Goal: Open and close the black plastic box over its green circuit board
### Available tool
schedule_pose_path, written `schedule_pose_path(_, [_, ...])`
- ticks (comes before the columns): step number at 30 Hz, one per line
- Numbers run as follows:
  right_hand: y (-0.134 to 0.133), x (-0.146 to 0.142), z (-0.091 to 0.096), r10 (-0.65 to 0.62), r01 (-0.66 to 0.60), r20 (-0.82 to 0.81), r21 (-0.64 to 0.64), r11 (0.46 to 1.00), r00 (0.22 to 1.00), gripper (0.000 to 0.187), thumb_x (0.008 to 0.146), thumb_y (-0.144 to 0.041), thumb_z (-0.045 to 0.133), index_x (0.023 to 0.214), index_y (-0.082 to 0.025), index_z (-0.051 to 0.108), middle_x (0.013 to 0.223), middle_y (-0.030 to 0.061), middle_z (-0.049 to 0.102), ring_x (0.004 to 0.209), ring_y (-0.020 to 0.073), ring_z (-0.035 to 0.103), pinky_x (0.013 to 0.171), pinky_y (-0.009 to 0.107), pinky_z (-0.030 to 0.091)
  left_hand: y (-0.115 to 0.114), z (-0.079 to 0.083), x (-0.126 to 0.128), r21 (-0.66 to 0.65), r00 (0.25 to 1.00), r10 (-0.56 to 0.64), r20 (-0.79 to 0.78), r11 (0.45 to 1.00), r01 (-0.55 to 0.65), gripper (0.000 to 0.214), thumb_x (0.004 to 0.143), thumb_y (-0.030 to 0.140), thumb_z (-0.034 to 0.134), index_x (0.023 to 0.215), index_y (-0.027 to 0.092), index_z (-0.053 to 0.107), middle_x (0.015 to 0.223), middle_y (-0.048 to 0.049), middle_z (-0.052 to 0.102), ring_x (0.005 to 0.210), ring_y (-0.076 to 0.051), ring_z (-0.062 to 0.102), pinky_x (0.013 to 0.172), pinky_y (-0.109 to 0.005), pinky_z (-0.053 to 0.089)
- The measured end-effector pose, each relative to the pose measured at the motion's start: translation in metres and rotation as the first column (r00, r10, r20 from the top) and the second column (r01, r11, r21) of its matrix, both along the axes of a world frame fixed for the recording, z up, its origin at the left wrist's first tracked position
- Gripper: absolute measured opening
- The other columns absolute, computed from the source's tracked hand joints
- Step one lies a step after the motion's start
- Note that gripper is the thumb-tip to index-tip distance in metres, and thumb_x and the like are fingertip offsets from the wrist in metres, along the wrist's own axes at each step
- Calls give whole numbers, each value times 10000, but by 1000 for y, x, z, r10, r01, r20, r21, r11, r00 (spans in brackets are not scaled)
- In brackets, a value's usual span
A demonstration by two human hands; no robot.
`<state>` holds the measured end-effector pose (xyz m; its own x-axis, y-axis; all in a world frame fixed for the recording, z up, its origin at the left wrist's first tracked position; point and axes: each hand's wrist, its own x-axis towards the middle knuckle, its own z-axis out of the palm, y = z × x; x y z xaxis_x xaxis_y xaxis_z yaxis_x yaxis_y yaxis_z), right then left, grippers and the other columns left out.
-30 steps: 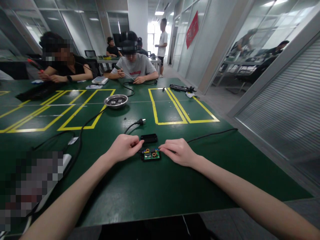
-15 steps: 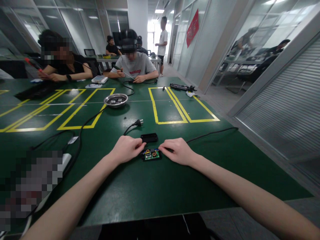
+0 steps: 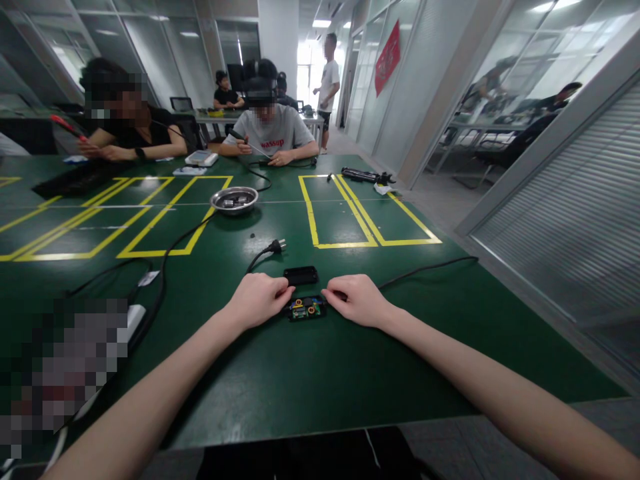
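Observation:
Close in front of me lies an open black case half with a small green circuit board (image 3: 307,309) in it, carrying copper-wound coils and coloured wires. My left hand (image 3: 260,297) is closed in a pinch at its left end, where the plug's black power cord runs in under the hand. At the right end, my right hand (image 3: 357,300) pinches at the black cable (image 3: 425,270), which comes out behind it. Fingers hide the exact grip on both sides. Just beyond the board sits the other black case half (image 3: 301,275), its hollow side up.
A black plug (image 3: 276,247) lies beyond my left hand. Further off stand a metal bowl (image 3: 234,201) with metal parts and a black tool-like object (image 3: 367,176). Yellow tape marks the green table (image 3: 260,387). A co-worker opposite holds a screwdriver (image 3: 255,148); another person sits left.
The circuit board and its case half have turned slightly, and the black rim shows more around the board. Both hands stay at its ends, with only small finger movements.

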<state>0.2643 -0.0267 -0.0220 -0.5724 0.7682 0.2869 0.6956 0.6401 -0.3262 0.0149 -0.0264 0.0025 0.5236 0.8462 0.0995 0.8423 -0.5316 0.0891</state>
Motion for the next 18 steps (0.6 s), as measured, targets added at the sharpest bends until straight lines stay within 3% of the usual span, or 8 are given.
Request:
schedule_pose_path(7, [1,-4,1,-48,51,65,-44,998,997,381,968,-294,522,601,-195,537,561,2,552,533,132,481,566,267,256,-2,-1,1,-14,1000,3,3,1000,-3,413,1007,361,465,679,193,651,600,-38,657,543,-180,585,543,-281,259])
schedule_pose_path(10, [3,-3,3,-17,20,68,-50,999,998,362,950,-276,532,596,-197,526,550,-1,547,519,129,460,561,266,254,0,-2,0,7,1000,-1,-4,1000,1,419,1009,373,455,686,197,657,612,-44,666,556,-188,598,545,-279,278])
schedule_pose_path(14, [5,-2,9,53,-46,45,-159,986,998,354,933,-251,560,589,-199,497,535,-23,517,502,114,445,553,251,270,3,-3,-1,32,1000,-5,15,999,5,412,1005,378,460,685,200,650,610,-41,666,562,-185,602,551,-271,295])
schedule_pose_path(18, [5,-4,11,-7,10,22,-159,987,1000,310,903,-230,611,613,-201,502,594,-21,550,541,117,468,567,252,277,4,-3,0,17,1000,14,22,1000,-15,411,1002,385,465,683,203,650,613,-45,666,580,-199,612,563,-275,308])
